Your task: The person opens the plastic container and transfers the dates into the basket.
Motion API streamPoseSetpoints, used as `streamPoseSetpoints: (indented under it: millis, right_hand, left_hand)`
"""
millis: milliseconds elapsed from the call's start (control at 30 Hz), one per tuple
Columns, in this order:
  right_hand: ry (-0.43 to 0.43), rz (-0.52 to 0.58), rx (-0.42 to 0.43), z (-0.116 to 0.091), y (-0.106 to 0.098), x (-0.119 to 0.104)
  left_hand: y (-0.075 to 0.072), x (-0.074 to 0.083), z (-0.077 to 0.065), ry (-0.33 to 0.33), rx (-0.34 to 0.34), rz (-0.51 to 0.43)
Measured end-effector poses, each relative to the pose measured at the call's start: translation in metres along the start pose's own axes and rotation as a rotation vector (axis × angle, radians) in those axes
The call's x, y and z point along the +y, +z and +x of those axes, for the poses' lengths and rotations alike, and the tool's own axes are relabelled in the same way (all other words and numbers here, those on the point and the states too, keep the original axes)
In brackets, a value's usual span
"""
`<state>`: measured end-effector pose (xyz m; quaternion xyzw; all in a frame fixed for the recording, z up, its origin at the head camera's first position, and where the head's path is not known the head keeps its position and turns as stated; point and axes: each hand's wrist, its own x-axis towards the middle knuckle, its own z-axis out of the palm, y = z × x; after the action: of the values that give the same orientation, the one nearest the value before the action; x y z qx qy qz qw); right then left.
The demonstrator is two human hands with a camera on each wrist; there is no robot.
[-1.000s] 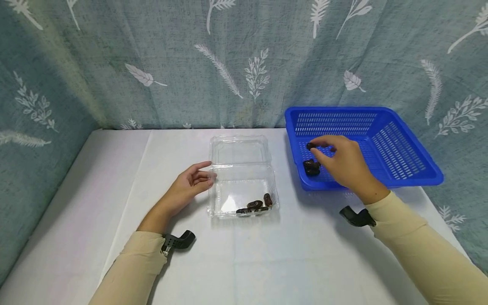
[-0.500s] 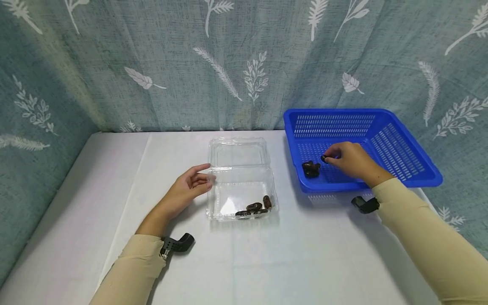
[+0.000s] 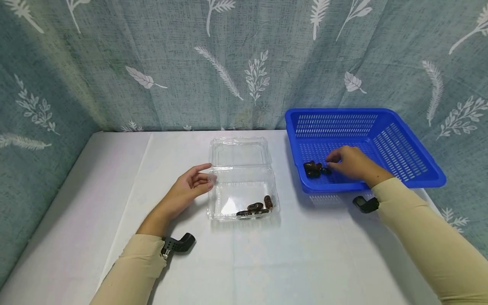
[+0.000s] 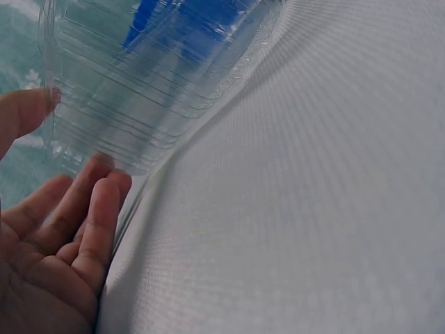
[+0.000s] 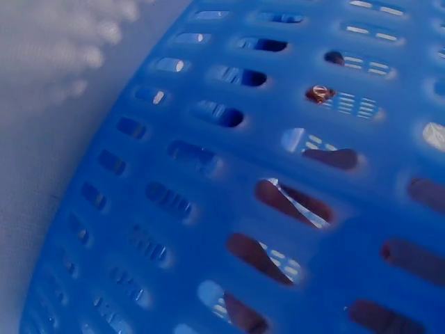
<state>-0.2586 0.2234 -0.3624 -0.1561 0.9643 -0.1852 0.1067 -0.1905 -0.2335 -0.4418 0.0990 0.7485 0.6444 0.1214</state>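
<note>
My left hand rests at the left side of a clear plastic clamshell box. Its fingers are spread and loosely bent, fingertips touching the rim and wall, as the left wrist view shows for the box. The box's lid is folded back. Several brown dates lie along its front right. My right hand is inside a blue plastic basket, fingertips close beside a small cluster of dates, with no date showing between them. The right wrist view sees mostly the basket's slotted wall.
A white cloth covers the table. Behind it hangs a green leaf-print curtain, close to the back edges of box and basket. The basket stands at the table's back right, reaching past its right edge.
The right hand has carried a date down and rightward within the basket, then let it go beside the other dates there. The left hand has stayed at the box.
</note>
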Motion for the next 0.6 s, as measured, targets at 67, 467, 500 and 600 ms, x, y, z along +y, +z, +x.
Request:
streamPoseSetpoints:
  millis: [67,467,500,600]
  right_hand:
    - [0.002,0.008,0.029,-0.002,-0.002,-0.003]
    - [-0.303,0.142,0.355,-0.025,-0.003,-0.082]
    - [-0.347,0.151,0.353,-0.026,0.000,-0.091]
    - [-0.444,0.186,0.286,-0.028,0.012,-0.115]
  left_hand:
    - [0.000,0.001,0.000,-0.001,-0.004,-0.001]
    - [0.000,0.003,0.001,-0.017,-0.003,0.010]
    - [0.000,0.003,0.001,-0.017,-0.003,0.012]
    - [0.000,0.002,-0.001,-0.019,0.000,0.008]
